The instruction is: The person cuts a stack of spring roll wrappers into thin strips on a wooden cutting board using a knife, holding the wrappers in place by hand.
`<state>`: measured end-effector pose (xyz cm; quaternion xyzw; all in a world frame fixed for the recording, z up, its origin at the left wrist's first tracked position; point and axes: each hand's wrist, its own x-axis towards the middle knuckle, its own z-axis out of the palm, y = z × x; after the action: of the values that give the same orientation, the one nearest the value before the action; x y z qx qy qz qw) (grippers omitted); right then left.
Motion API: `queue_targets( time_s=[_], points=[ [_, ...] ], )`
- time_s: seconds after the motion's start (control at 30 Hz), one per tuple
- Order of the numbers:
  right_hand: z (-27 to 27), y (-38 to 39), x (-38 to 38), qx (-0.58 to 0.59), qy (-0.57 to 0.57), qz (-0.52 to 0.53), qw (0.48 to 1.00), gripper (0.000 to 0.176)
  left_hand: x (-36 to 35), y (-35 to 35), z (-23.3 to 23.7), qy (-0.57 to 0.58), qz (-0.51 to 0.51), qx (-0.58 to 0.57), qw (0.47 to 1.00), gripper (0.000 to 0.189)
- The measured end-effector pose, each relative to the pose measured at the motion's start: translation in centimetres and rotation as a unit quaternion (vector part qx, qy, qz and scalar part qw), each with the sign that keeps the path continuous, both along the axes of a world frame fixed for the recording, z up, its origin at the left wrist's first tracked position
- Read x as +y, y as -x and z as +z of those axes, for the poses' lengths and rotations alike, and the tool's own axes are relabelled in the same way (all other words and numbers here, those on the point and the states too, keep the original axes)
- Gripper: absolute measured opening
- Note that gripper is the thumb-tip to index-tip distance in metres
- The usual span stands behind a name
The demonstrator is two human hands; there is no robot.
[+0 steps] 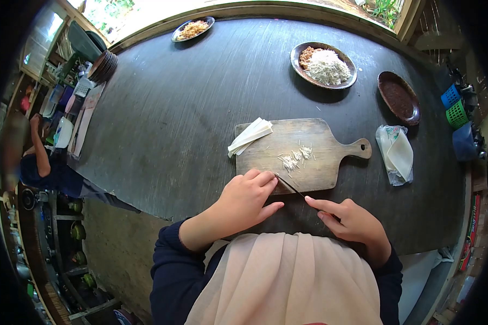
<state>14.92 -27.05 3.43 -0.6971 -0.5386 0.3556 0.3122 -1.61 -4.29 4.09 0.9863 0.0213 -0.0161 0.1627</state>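
Observation:
A wooden cutting board point(325, 142) with a handle lies on the dark table. My right hand point(348, 218) grips a knife point(290, 186), its thin dark blade slanting across the board's near edge. At the near left corner of the board, my left hand point(246, 198) presses down with curled fingers and the thumb held apart; what lies under the fingertips is hidden. The blade's tip meets these fingers. Thin white slivers point(291, 161) are scattered mid-board. Flat white strips point(251, 135) lie stacked over the board's far left corner.
A plate point(352, 77) holding a white shredded heap and brownish pieces stands beyond the board. An oval dark dish point(416, 115) and a plastic packet with white sheets point(397, 154) lie right. Another bowl point(211, 23) sits far back. A person point(43, 168) is at the left.

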Motion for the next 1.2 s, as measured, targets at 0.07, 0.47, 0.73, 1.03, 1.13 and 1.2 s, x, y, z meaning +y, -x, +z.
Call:
queue_targets(
  time_s=[0.07, 0.47, 0.73, 1.03, 1.13, 1.2],
  points=[
    [0.1, 0.2, 0.0, -0.004, 0.006, -0.004, 1.000, 0.049, 0.0, 0.0, -0.1, -0.002, -0.002, -0.003, 1.000, 0.052],
    [0.8, -0.4, -0.7, -0.063, 0.033, -0.002, 0.997, 0.047, -0.3, 0.0, -0.1, -0.006, 0.009, -0.015, 1.000, 0.050],
    [0.2, 0.1, -0.3, -0.050, 0.002, -0.014, 0.999, 0.046, -0.3, -0.1, 0.1, -0.010, 0.008, -0.006, 1.000, 0.050],
    [0.4, 0.2, 0.1, -0.018, 0.008, -0.015, 1.000, 0.046, -0.3, 0.0, -0.2, -0.010, 0.009, -0.014, 1.000, 0.051],
    [0.5, 0.1, 0.2, 0.002, 0.009, -0.019, 1.000, 0.046, -0.3, 0.0, -0.2, -0.008, 0.008, -0.015, 1.000, 0.051],
    [0.6, 0.1, 0.2, 0.016, 0.019, -0.023, 0.999, 0.046, -0.3, 0.0, -0.2, -0.008, 0.008, -0.014, 1.000, 0.051]
  ],
)
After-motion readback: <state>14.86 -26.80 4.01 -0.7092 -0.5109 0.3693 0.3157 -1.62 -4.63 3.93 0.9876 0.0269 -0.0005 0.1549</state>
